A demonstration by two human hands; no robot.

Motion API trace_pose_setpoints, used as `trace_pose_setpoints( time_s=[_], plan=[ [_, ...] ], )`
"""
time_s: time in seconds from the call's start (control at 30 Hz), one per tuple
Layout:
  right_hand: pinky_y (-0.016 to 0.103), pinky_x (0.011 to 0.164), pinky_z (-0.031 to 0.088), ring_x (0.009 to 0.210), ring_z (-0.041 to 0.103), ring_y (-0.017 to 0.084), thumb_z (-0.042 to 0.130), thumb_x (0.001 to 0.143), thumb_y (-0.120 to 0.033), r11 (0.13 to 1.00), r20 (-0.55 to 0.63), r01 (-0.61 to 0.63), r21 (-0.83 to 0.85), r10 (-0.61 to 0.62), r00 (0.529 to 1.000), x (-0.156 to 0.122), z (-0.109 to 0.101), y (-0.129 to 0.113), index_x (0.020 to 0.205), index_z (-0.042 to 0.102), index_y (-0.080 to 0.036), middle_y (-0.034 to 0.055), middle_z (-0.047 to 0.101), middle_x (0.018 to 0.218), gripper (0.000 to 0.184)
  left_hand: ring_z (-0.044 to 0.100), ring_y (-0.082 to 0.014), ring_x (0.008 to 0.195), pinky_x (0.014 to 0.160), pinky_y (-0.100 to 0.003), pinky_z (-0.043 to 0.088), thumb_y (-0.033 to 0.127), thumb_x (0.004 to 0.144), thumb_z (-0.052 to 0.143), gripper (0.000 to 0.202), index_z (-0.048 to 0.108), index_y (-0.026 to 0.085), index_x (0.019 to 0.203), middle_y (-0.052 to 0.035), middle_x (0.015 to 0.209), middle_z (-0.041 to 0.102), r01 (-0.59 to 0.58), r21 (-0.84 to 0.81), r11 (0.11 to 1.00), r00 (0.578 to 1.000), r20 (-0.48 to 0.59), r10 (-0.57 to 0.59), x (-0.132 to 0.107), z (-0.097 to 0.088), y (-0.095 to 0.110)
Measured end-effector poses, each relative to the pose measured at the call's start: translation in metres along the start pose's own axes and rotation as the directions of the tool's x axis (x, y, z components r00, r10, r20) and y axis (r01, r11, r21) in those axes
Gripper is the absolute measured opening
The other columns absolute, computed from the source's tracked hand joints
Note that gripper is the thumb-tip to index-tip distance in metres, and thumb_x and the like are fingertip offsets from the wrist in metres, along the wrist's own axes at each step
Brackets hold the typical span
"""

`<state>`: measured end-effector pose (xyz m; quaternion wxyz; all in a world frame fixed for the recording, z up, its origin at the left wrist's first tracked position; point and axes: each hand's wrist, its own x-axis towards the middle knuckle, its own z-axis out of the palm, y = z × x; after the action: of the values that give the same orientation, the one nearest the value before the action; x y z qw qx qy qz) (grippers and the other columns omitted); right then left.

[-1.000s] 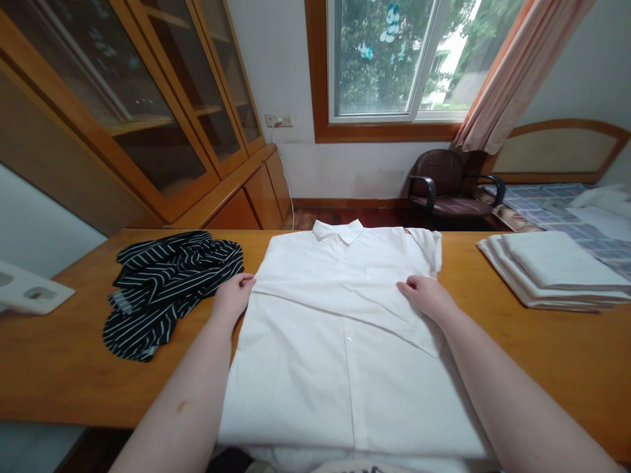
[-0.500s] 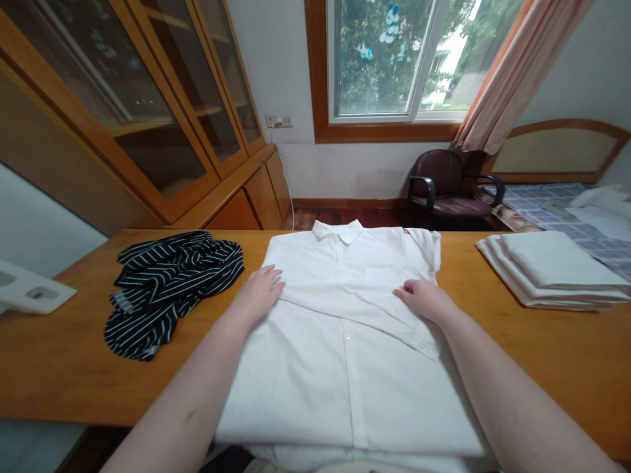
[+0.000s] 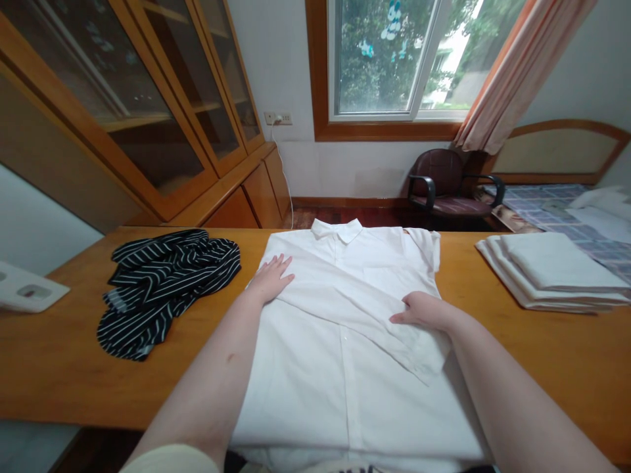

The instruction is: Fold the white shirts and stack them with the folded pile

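A white button-up shirt (image 3: 305, 374) lies front side up, its collar at the far side and its hem at the near edge. One long sleeve (image 3: 340, 295) crosses the chest diagonally, its cuff end toward the lower right. On the shirt's left shoulder area my left hand (image 3: 271, 278) rests flat with its fingers spread. My right hand (image 3: 421, 310) is closed on the sleeve near its cuff end, thumb toward the left; the other fingers are partly hidden.
A crumpled black-and-white striped garment (image 3: 167, 289) lies left on the wooden table (image 3: 513, 348). Folded white cloths (image 3: 552, 269) are stacked at right. A white plastic object (image 3: 32, 289) stands at far left. Beyond the table are a chair (image 3: 438, 184) and a glass-door cabinet (image 3: 162, 131).
My left hand has moved slightly right and farther in, fingers flattening on the shirt. My right hand has shifted the sleeve's cuff end slightly toward me, so the sleeve slants more steeply.
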<state>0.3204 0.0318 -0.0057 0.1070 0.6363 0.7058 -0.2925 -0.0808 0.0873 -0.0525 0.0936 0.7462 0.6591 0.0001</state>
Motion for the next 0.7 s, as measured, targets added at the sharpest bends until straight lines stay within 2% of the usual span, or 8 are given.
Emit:
trace_pose_setpoints(
  time_s=[0.1, 0.2, 0.3, 0.4, 0.47, 0.5, 0.6, 0.7],
  plan=[
    [0.027, 0.06, 0.04, 0.077, 0.062, 0.023, 0.062, 0.063, -0.063, 0.999, 0.004, -0.011, -0.049, 0.011, 1.0, 0.0, 0.001, -0.002, 0.09, 0.067, -0.015, 0.0116, 0.068, 0.091, 0.055, 0.006, -0.0263, 0.14, 0.111, -0.043, 0.013, 0.059, 0.083, 0.037, 0.073, 0.023, 0.024, 0.145, -0.0068, 0.153, 0.009, 0.079, 0.01, 0.997, 0.997, 0.003, -0.079, 0.001, 0.001, -0.003],
    [0.028, 0.061, 0.04, 0.08, 0.062, 0.025, 0.055, 0.068, -0.069, 0.997, -0.018, -0.011, -0.079, 0.009, 1.0, -0.001, 0.002, -0.005, 0.09, 0.067, -0.015, 0.0132, 0.068, 0.093, 0.059, 0.008, -0.0268, 0.14, 0.111, -0.045, 0.014, 0.055, 0.085, 0.035, 0.069, 0.025, 0.02, 0.145, -0.0092, 0.153, 0.011, 0.141, -0.016, 0.99, 0.989, -0.029, -0.142, 0.0, 0.0, -0.005],
    [0.03, 0.062, 0.039, 0.079, 0.062, 0.025, 0.042, 0.076, -0.069, 0.996, -0.075, -0.002, -0.095, -0.005, 0.997, -0.004, 0.003, -0.009, 0.086, 0.068, -0.017, 0.0134, 0.068, 0.091, 0.059, 0.023, -0.0247, 0.137, 0.109, -0.039, 0.024, 0.042, 0.089, 0.031, 0.058, 0.037, 0.013, 0.139, -0.0125, 0.148, 0.029, 0.194, -0.131, 0.972, 0.968, -0.135, -0.211, -0.006, -0.008, -0.017],
    [0.029, 0.059, 0.037, 0.077, 0.061, 0.024, 0.039, 0.082, -0.063, 0.994, -0.141, -0.001, -0.11, -0.014, 0.99, -0.003, 0.004, -0.012, 0.081, 0.068, -0.019, 0.0117, 0.068, 0.089, 0.053, 0.052, -0.0258, 0.117, 0.096, -0.035, 0.039, 0.038, 0.086, 0.035, 0.049, 0.055, 0.013, 0.123, -0.0143, 0.127, 0.056, 0.307, -0.262, 0.915, 0.901, -0.229, -0.368, -0.015, -0.023, -0.038],
    [0.028, 0.058, 0.036, 0.075, 0.061, 0.023, 0.04, 0.083, -0.061, 0.994, -0.159, -0.002, -0.108, -0.015, 0.987, -0.001, 0.005, -0.011, 0.079, 0.068, -0.019, 0.0104, 0.068, 0.085, 0.05, 0.061, -0.0271, 0.099, 0.083, -0.035, 0.046, 0.04, 0.083, 0.038, 0.042, 0.065, 0.016, 0.106, -0.0122, 0.107, 0.067, 0.388, -0.305, 0.869, 0.867, -0.198, -0.457, -0.022, -0.03, -0.053],
    [0.028, 0.057, 0.035, 0.074, 0.061, 0.022, 0.04, 0.083, -0.061, 0.994, -0.163, 0.0, -0.106, -0.017, 0.987, 0.0, 0.006, -0.01, 0.079, 0.068, -0.02, 0.0098, 0.068, 0.084, 0.05, 0.063, -0.0268, 0.091, 0.077, -0.034, 0.048, 0.042, 0.082, 0.041, 0.039, 0.067, 0.017, 0.096, -0.0109, 0.097, 0.07, 0.407, -0.32, 0.855, 0.867, -0.16, -0.472, -0.025, -0.032, -0.059],
    [0.027, 0.057, 0.035, 0.072, 0.061, 0.022, 0.039, 0.084, -0.061, 0.994, -0.172, 0.007, -0.106, -0.025, 0.985, 0.002, 0.007, -0.006, 0.078, 0.067, -0.02, 0.009, 0.068, 0.082, 0.05, 0.064, -0.0231, 0.072, 0.064, -0.029, 0.048, 0.047, 0.076, 0.048, 0.035, 0.068, 0.019, 0.077, -0.0065, 0.073, 0.07, 0.387, -0.371, 0.844, 0.904, -0.028, -0.427, -0.032, -0.033, -0.07],
    [0.027, 0.056, 0.034, 0.072, 0.06, 0.021, 0.038, 0.085, -0.059, 0.993, -0.174, 0.004, -0.114, -0.024, 0.985, 0.003, 0.007, -0.004, 0.078, 0.067, -0.02, 0.0091, 0.069, 0.082, 0.049, 0.063, -0.0203, 0.066, 0.06, -0.027, 0.047, 0.046, 0.07, 0.055, 0.029, 0.068, 0.02, 0.072, -0.0037, 0.068, 0.069, 0.352, -0.391, 0.85, 0.929, 0.037, -0.368, -0.034, -0.03, -0.073]
  ],
)
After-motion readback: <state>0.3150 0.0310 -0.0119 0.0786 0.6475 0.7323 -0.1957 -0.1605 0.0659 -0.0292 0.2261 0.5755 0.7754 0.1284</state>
